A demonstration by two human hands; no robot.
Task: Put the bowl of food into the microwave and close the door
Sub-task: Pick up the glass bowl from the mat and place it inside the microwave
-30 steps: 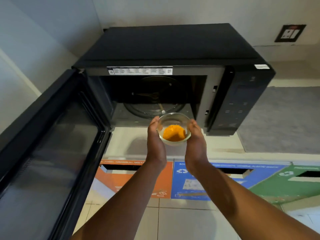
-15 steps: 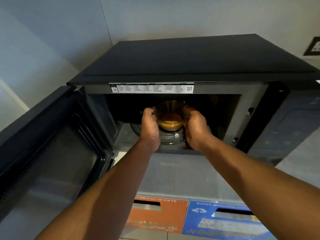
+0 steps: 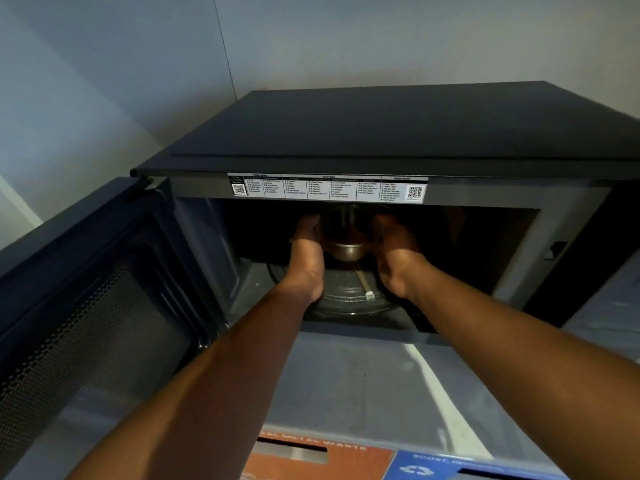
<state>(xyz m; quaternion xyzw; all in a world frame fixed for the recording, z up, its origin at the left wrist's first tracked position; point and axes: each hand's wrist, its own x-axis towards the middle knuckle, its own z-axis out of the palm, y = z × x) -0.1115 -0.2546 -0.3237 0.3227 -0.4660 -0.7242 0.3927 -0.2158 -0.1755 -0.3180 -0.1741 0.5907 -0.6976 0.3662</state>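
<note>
The black microwave (image 3: 398,133) fills the centre and right of the frame, and its door (image 3: 86,323) hangs wide open across the lower left. A glass turntable (image 3: 349,296) lies on the floor of the cavity. Your left hand (image 3: 306,254) and right hand (image 3: 398,258) reach into the opening at mid-frame and press against opposite sides of the glass bowl (image 3: 346,237), cupping it between them just above the turntable; the food inside is too dim to make out.

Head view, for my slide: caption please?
Both hands hold the bowl inside the open microwave.
</note>
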